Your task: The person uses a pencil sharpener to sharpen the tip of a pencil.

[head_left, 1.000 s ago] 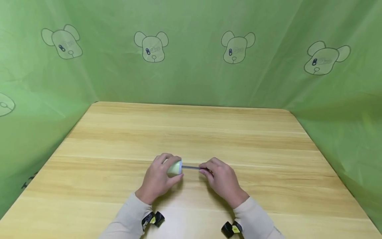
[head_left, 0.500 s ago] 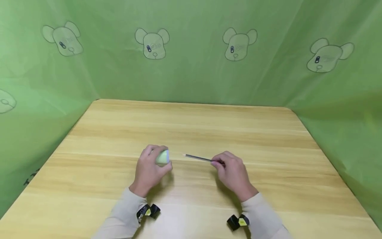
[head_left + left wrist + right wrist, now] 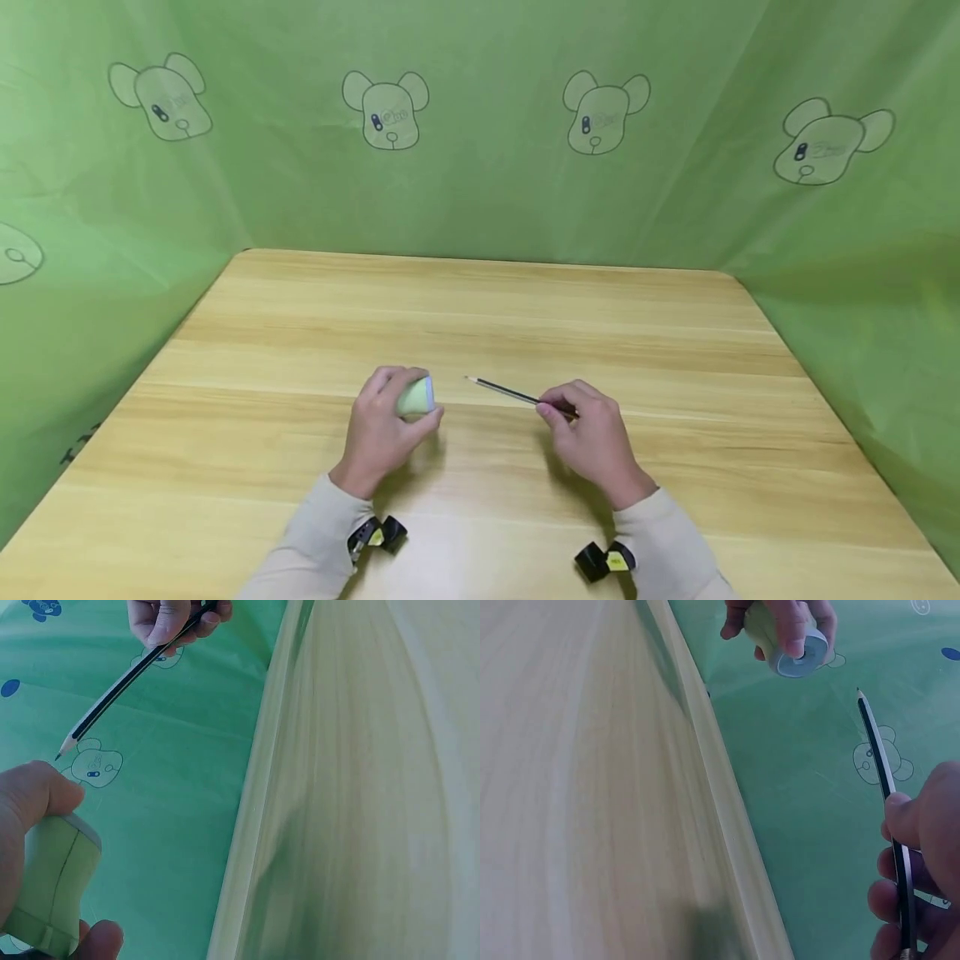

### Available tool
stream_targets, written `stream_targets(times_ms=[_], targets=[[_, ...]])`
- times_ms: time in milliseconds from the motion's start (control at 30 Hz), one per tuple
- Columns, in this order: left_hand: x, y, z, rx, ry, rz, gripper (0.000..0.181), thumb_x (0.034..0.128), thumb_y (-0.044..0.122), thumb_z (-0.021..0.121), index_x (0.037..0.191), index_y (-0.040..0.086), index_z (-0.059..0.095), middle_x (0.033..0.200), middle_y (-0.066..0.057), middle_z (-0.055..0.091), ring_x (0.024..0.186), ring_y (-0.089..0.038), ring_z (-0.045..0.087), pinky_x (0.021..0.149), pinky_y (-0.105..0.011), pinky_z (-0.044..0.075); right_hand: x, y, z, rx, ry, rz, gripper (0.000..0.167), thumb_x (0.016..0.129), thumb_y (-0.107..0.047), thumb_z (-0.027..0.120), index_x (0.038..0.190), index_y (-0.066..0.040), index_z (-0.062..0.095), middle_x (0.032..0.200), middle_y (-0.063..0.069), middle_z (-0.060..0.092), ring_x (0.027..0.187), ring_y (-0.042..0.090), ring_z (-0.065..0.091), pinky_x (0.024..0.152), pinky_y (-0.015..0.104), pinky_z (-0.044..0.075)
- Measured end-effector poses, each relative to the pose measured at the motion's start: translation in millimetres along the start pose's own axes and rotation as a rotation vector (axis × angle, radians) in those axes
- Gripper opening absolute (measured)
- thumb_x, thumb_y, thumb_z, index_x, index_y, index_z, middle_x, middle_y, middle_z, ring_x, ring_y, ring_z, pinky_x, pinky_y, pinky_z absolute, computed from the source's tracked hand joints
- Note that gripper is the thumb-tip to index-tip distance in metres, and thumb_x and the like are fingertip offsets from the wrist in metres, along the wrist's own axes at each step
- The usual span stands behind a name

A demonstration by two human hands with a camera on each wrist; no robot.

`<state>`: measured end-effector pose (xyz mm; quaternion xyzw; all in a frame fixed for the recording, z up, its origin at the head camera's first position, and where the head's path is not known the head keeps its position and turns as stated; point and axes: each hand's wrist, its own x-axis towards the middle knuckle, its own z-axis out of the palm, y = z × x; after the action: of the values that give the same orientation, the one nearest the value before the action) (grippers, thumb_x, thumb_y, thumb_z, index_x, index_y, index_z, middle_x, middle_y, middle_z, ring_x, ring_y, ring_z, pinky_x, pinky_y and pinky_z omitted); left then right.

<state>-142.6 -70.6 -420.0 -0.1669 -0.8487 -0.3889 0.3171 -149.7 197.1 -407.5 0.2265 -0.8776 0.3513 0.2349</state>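
My left hand (image 3: 378,429) grips a light green pencil sharpener (image 3: 415,398), its thumb below and fingers above. The sharpener's waisted green body (image 3: 56,870) shows in the left wrist view; the right wrist view shows its round grey-blue end (image 3: 799,661), partly covered by a finger. A pencil (image 3: 506,390) with dark and white stripes is pinched between the thumb and fingers of my right hand (image 3: 592,429). Its bare, pointed tip (image 3: 64,748) faces toward the sharpener, with a gap between them. Both hands are above the table.
A pale wooden table (image 3: 480,325) lies under both hands. Green cloth (image 3: 480,200) printed with bear heads hangs behind it and at both sides. Black wrist cameras (image 3: 393,533) sit on the sleeves.
The pencil has come out of the sharpener and its tip is now bare. My hands have moved apart, the right one to the right and the left one slightly left. The pencil now slants.
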Motion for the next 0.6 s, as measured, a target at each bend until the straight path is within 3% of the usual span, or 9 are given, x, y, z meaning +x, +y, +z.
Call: stream_targets(times_ms=[267, 400, 500, 600], targets=[[0.2, 0.8, -1.1, -0.024, -0.016, -0.036, 0.051, 0.0644, 0.017, 0.091, 0.107, 0.003, 0.067, 0.099, -0.015, 0.063, 0.077, -0.026, 0.06, 0.056, -0.027, 0.053, 0.4, 0.5, -7.3, 0.15, -0.091, 0.12, 0.012, 0.085, 0.004, 0.07, 0.096, -0.001, 0.07, 0.076, -0.003, 0.059, 0.067, 0.011, 0.055, 0.059, 0.025, 0.051], [0.3, 1.3, -2.3, -0.029, -0.021, -0.039, 0.052, 0.0638, 0.02, 0.091, 0.107, 0.002, 0.067, 0.1, -0.015, 0.064, 0.077, -0.025, 0.06, 0.056, -0.028, 0.051, 1.8, 0.6, -12.9, 0.297, -0.127, 0.269, 0.006, 0.089, 0.001, 0.066, 0.095, 0.002, 0.069, 0.079, 0.003, 0.063, 0.069, 0.014, 0.056, 0.062, 0.025, 0.05], [0.7, 1.0, -3.1, -0.034, -0.024, -0.038, 0.054, 0.0628, 0.021, 0.091, 0.107, 0.003, 0.067, 0.1, -0.014, 0.065, 0.077, -0.024, 0.06, 0.056, -0.027, 0.05, 3.6, 1.1, -18.1, 0.45, -0.135, 0.398, 0.011, 0.092, 0.001, 0.062, 0.098, 0.009, 0.066, 0.082, 0.009, 0.063, 0.072, 0.014, 0.056, 0.064, 0.025, 0.048], [0.6, 0.2, -3.5, -0.037, -0.025, -0.039, 0.054, 0.0623, 0.022, 0.092, 0.107, 0.003, 0.067, 0.099, -0.014, 0.066, 0.076, -0.023, 0.059, 0.055, -0.027, 0.05, 4.6, 1.7, -23.1, 0.585, -0.144, 0.476, 0.015, 0.095, 0.002, 0.055, 0.102, 0.013, 0.063, 0.086, 0.01, 0.063, 0.077, 0.015, 0.057, 0.068, 0.025, 0.049]])
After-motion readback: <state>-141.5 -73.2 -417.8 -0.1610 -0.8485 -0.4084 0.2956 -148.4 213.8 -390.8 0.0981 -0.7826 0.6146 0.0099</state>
